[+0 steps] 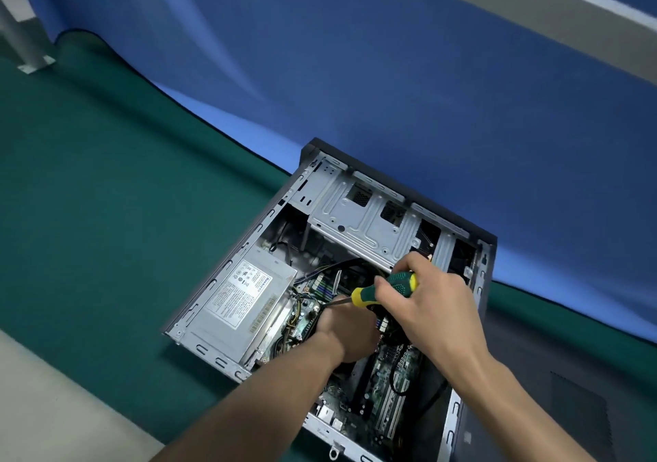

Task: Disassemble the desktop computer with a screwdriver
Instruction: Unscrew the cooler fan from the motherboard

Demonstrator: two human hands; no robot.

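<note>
A green mat (pixel 89 195) is spread over the work surface, with a blue cloth (pixel 391 70) behind it. The opened desktop computer (pixel 330 284) is laid on its side on the mat, and its grey power supply (pixel 241 298) is seen in the left part of the case. The left hand (pixel 346 330) is reached into the middle of the case; its fingers are hidden, so their state cannot be told. The screwdriver (pixel 385 289), green and yellow in the handle, is gripped by the curled fingers of the right hand (pixel 426 305), its shaft pointed down-left. A dark side panel (pixel 554 390) is laid to the right.
</note>
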